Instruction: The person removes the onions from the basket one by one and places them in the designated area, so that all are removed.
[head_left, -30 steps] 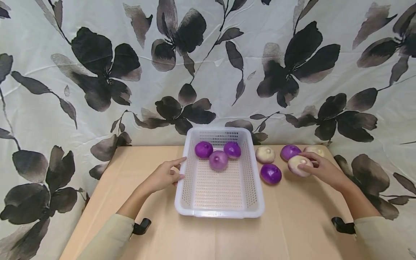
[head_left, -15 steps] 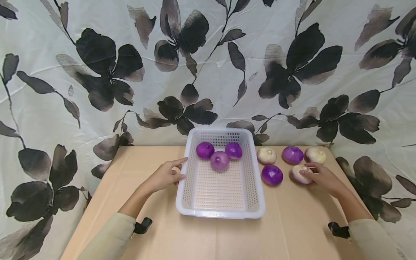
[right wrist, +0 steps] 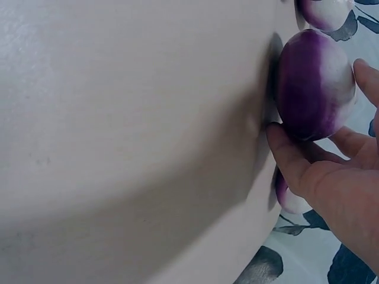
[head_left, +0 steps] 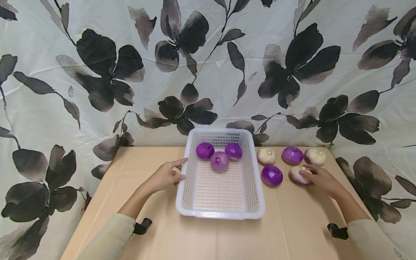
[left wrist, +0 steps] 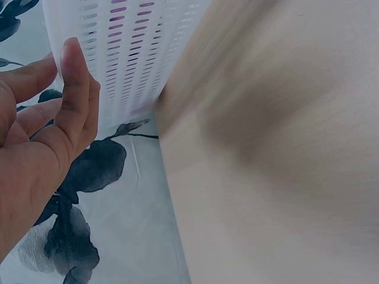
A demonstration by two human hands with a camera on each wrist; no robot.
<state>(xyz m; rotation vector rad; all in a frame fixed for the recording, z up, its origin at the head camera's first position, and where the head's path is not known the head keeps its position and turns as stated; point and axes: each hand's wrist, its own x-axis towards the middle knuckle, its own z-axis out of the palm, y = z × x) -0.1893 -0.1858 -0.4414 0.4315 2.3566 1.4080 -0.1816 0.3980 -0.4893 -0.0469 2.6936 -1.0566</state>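
Note:
My left hand (head_left: 164,175) holds the left rim of a white perforated plastic basket (head_left: 220,213), finger and thumb at its edge. Inside the basket's far half lie three purple onions (head_left: 219,161). On the right side, my right hand (head_left: 325,179) holds a purple-and-white onion (head_left: 297,174), pale end up, low at the table. The right wrist view shows this onion (right wrist: 311,86) between thumb and fingers, its purple side toward the table surface.
More onions lie right of the basket: a pale one (head_left: 266,156), a purple one (head_left: 272,175), another purple one (head_left: 292,155) and a pale one (head_left: 315,156). A floral cloth (head_left: 234,83) hangs behind the light wooden table (head_left: 227,238).
My right hand has lowered the purple-and-white onion slightly toward the table, uncovering the pale onion behind it. In the last half second it barely moves. My left hand stays at the basket's rim.

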